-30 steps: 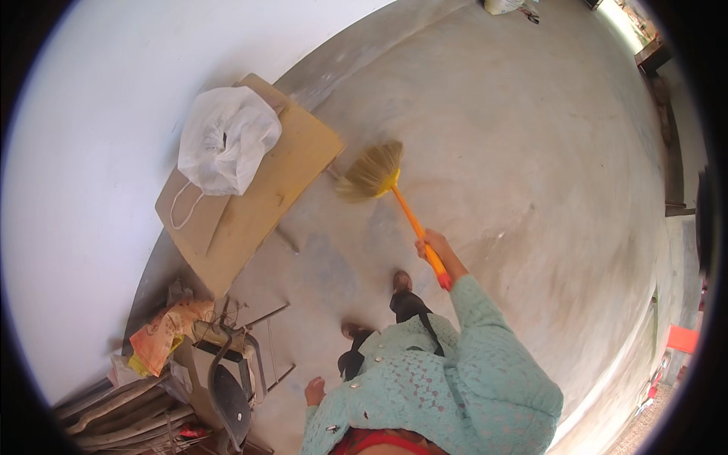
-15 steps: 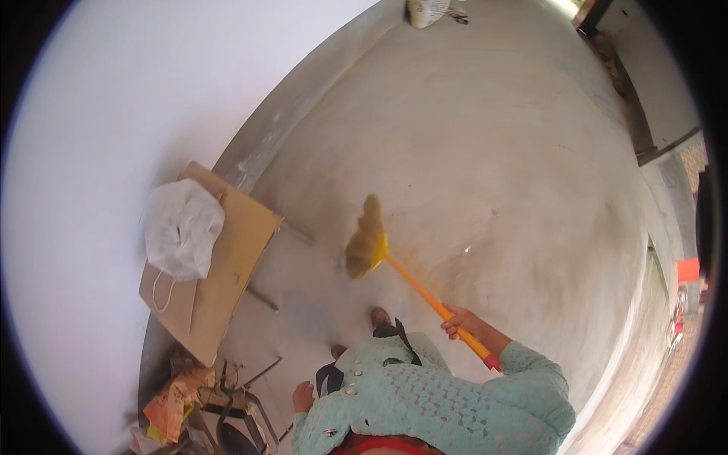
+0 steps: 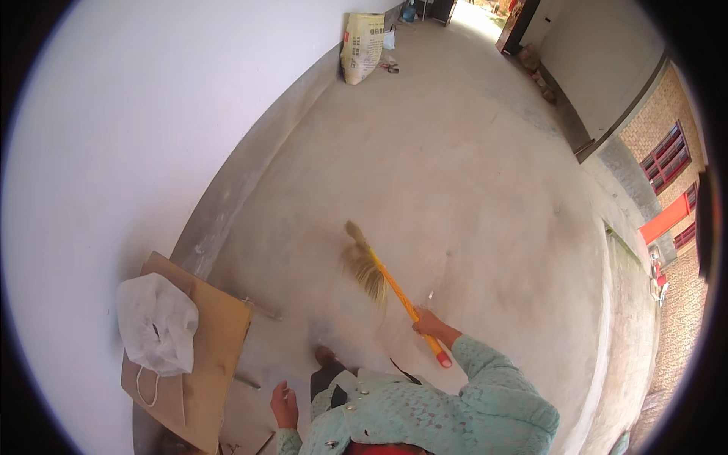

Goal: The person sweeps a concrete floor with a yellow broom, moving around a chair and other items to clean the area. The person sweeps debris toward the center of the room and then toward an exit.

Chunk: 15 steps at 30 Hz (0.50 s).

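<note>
A broom point(image 3: 390, 282) with a yellow-orange handle and a red end cap is in my right hand point(image 3: 431, 324), whose fingers wrap the handle near its top. The tan bristle head point(image 3: 365, 269) points away from me, low over the concrete floor or touching it; which, I cannot tell. The bristles fan out and are slightly blurred. Down by my left side hangs my left hand point(image 3: 285, 407), loosely bent, with its fingers a little apart and nothing visible in it. A small white scrap point(image 3: 431, 294) lies just beyond my right hand.
Left of me, flat cardboard point(image 3: 216, 356) with a white plastic bag point(image 3: 158, 324) on it stands by the wall. Thin metal legs point(image 3: 265, 311) stick out beside it. Farther off, a yellowish sack point(image 3: 362, 49) leans on the wall. A raised floor edge point(image 3: 603, 303) runs along the right.
My view has tilted up, bringing the far doorway and the whole sack into sight. The broom head has turned and swept toward me, bristles now spread. My left hand has moved slightly left.
</note>
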### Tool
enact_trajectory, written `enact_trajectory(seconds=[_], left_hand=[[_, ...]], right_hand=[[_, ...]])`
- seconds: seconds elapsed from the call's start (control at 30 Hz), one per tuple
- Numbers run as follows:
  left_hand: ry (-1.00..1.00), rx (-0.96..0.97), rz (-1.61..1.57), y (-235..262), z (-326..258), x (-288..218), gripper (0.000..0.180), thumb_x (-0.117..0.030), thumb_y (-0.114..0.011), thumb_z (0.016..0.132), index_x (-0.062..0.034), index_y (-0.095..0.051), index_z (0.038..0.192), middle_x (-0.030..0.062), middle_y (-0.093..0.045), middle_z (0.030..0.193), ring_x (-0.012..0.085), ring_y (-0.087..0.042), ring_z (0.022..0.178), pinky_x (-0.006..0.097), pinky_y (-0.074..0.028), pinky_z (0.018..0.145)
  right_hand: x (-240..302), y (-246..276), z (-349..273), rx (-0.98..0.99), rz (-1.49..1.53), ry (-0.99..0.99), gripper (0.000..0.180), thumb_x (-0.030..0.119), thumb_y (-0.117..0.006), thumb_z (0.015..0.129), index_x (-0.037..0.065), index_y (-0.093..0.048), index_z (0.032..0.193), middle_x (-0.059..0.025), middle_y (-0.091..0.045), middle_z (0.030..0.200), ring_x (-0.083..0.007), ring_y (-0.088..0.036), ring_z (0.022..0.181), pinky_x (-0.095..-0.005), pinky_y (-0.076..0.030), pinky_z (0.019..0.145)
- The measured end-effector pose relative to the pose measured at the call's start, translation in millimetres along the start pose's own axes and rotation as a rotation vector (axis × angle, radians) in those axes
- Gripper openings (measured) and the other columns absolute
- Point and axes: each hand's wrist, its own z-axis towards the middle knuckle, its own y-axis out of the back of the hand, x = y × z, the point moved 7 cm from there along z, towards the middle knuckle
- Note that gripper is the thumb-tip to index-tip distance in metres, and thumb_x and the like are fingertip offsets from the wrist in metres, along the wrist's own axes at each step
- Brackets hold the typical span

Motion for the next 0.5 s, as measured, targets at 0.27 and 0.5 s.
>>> enact_trajectory(seconds=[0.27,0.5], left_hand=[[-0.039,-0.064,-0.120,-4.0,96.5,-62.5,0.025,-0.003,-0.051,0.075,-0.0009,-0.051,0.100,0.0105,-0.054,0.092,0.0178,-0.055,0.078,0.026,-0.045,0.067],[0.208,0.026,-0.112,-36.1,146.5,-22.5,0.029,-0.005,-0.054,0.070,-0.0012,-0.051,0.098,0.0100,-0.055,0.085,0.0163,-0.057,0.069,0.026,-0.047,0.056]], right_hand=[[70.1,-32.0,-37.5,0.308,0.542,-0.076,0.073,-0.002,-0.050,0.069,0.007,-0.014,0.132,-0.0064,-0.046,0.061,-0.0118,-0.044,0.046,-0.0248,-0.038,0.041],[50.7,-75.0,42.6,0.464,0.608,-0.166,0.058,-0.001,-0.054,0.070,0.005,-0.034,0.124,-0.0090,-0.053,0.063,-0.0123,-0.050,0.047,-0.0240,-0.040,0.041]])
